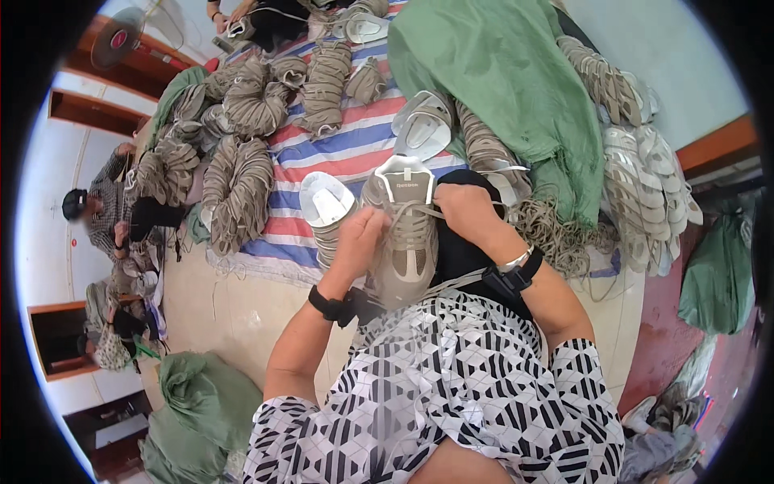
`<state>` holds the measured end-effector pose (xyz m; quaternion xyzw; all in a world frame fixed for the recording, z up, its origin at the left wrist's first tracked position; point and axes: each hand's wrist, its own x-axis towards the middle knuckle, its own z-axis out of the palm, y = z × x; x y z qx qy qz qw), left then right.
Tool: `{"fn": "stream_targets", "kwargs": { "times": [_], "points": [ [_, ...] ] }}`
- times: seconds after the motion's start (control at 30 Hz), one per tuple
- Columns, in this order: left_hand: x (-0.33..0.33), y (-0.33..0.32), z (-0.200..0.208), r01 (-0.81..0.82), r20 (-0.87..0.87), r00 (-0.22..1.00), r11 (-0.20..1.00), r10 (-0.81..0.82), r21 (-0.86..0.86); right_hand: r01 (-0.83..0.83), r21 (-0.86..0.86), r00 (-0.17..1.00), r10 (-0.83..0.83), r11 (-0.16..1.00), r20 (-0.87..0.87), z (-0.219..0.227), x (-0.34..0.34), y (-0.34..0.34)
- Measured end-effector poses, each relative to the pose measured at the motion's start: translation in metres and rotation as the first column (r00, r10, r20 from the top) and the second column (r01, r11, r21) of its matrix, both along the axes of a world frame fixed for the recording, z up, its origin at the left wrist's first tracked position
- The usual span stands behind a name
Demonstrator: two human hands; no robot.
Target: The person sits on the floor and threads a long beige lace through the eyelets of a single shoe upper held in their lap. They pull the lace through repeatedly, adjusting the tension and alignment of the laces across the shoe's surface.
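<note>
The person's two hands were at work over a single beige shoe upper (409, 235), which lay in front of the body near the middle of the view, its white-edged tongue pointing away and its rounded toe toward the lap. The left hand (359, 240) was at the upper's left edge, fingers curled in toward the palm and drawn together on a pale lace (424, 211); its fingertips were partly hidden, so their exact pinch could not be told. The right hand (471, 213) came in from the other side, beside the tongue, with thumb and fingers closed on the lace, the knuckles bent and the palm turned down. Between the hands the lace crossed the throat of the upper. A black wrist strap (326, 303) circled the left wrist, and a dark wrist device (516, 276) sat on the right one. Just left of the upper, near the left hand, stood a stack of uppers (326, 203) topped by a white piece; beyond the tongue lay another white-lined stack (423, 125) on the striped sheet (310, 167). To the right of the right hand was a tangled heap of laces (550, 234), below a green cloth (504, 81).
</note>
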<state>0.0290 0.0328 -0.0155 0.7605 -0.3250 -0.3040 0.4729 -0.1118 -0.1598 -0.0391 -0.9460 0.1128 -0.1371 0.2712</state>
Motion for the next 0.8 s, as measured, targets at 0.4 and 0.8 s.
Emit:
{"fn": "stream_targets", "kwargs": {
  "times": [0.4, 0.8],
  "points": [
    [0.023, -0.011, -0.007, -0.005, -0.01, 1.0, 0.999, 0.005, 0.037, -0.019, 0.473, 0.998, 0.046, 0.881, -0.045, 0.006, 0.003, -0.011],
    [0.04, -0.051, 0.028, 0.215, 0.512, 0.661, 0.792, -0.549, 0.572, -0.358, -0.168, 0.904, 0.386, 0.918, 0.182, 0.024, 0.021, -0.026]
  ]
}}
